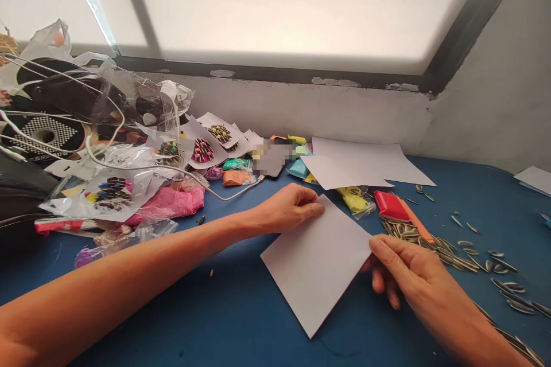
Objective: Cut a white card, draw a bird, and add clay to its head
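A square sheet of white paper (pixel 316 266) is held between my two hands, turned so that one corner points toward me. My left hand (pixel 297 206) pinches its far corner between thumb and fingers. At the right corner, my right hand (pixel 402 266) grips the sheet with thumb on top and fingers below. Just beyond the right hand lie a pile of striped sunflower seeds (pixel 404 232) and a red packet (pixel 391 206). Behind the sheet sits a yellow clay packet (pixel 355 199), partly under larger white sheets (pixel 353 163).
Crafted pieces on white paper (pixel 202 149) lie at the back left, near a pink bag (pixel 167 203). A white cable (pixel 193 172) runs to a partly blurred phone (pixel 275 160). Loose seeds (pixel 512 287) scatter over the blue table (pixel 193 321). A wall (pixel 301 109) stands behind.
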`<state>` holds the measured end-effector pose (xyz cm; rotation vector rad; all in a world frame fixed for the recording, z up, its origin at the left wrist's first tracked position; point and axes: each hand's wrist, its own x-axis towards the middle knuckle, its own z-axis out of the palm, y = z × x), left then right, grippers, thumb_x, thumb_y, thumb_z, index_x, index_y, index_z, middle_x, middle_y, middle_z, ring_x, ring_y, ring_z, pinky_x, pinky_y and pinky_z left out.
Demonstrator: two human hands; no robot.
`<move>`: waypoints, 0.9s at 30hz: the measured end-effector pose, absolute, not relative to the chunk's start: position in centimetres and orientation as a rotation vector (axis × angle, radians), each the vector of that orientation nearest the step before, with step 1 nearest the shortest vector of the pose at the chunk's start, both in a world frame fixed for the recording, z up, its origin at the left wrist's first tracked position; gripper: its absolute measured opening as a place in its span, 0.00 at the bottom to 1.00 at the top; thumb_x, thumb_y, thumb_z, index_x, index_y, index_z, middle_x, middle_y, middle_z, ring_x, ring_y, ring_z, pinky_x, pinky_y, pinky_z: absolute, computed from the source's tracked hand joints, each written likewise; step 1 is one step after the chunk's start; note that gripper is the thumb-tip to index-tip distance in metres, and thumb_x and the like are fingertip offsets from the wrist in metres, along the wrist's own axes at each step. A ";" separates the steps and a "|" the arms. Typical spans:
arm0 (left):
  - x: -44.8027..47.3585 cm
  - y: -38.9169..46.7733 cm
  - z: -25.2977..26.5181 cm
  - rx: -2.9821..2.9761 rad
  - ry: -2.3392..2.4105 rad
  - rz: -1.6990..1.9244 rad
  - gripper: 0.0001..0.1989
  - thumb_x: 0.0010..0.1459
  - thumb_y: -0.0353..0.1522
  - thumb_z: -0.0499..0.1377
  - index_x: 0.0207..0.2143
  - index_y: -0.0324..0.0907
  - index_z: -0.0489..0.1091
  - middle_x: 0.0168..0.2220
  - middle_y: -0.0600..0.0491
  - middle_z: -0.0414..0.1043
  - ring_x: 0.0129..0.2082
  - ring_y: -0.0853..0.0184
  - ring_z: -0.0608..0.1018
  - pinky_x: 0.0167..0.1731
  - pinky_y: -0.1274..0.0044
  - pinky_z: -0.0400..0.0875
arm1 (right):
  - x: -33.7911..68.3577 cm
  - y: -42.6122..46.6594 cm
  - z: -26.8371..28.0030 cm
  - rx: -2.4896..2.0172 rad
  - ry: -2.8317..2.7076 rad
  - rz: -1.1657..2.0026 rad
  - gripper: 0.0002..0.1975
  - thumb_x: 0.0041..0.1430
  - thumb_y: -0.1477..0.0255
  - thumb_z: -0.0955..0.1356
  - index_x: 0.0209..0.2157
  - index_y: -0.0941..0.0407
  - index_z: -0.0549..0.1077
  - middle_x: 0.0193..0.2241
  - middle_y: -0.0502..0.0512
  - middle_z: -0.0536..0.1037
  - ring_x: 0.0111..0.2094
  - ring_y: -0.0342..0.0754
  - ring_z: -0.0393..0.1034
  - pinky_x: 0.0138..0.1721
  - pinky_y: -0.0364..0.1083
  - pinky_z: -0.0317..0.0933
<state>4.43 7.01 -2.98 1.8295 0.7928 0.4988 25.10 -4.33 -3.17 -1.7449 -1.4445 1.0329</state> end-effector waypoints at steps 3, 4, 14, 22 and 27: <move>4.1 7.2 -2.8 1.726 0.784 0.389 0.20 0.59 0.47 0.57 0.27 0.39 0.65 0.26 0.56 0.65 0.23 0.73 0.65 0.22 0.79 0.56 | 25.0 -4.2 -3.1 -1.727 -1.408 1.002 0.32 0.51 0.38 0.63 0.19 0.54 0.70 0.16 0.50 0.72 0.14 0.40 0.60 0.19 0.43 0.57; 4.0 7.1 -2.8 1.671 0.779 0.364 0.20 0.59 0.48 0.57 0.28 0.38 0.67 0.27 0.55 0.67 0.24 0.72 0.68 0.23 0.79 0.58 | 25.0 -4.2 -3.0 -1.717 -1.396 0.999 0.32 0.51 0.38 0.63 0.20 0.54 0.70 0.16 0.50 0.73 0.15 0.40 0.61 0.20 0.43 0.57; 4.5 6.7 -3.1 1.423 0.769 0.466 0.20 0.54 0.47 0.64 0.28 0.38 0.72 0.27 0.53 0.74 0.23 0.71 0.74 0.23 0.80 0.64 | 25.1 -4.5 -3.0 -1.698 -1.274 1.153 0.30 0.47 0.41 0.68 0.23 0.56 0.75 0.15 0.51 0.73 0.15 0.41 0.64 0.18 0.42 0.59; 4.2 6.8 -2.9 1.328 0.701 0.454 0.21 0.53 0.48 0.65 0.32 0.36 0.74 0.31 0.50 0.76 0.27 0.71 0.76 0.27 0.80 0.67 | 25.1 -4.4 -3.3 -1.726 -1.285 1.136 0.28 0.51 0.43 0.68 0.23 0.56 0.76 0.16 0.50 0.73 0.15 0.39 0.63 0.20 0.40 0.60; 4.2 7.1 -3.4 1.345 0.703 0.494 0.21 0.53 0.48 0.65 0.30 0.36 0.73 0.29 0.51 0.75 0.24 0.71 0.74 0.24 0.80 0.66 | 25.0 -4.2 -3.2 -1.736 -1.309 1.117 0.28 0.51 0.43 0.68 0.23 0.56 0.76 0.16 0.51 0.74 0.15 0.40 0.64 0.19 0.41 0.61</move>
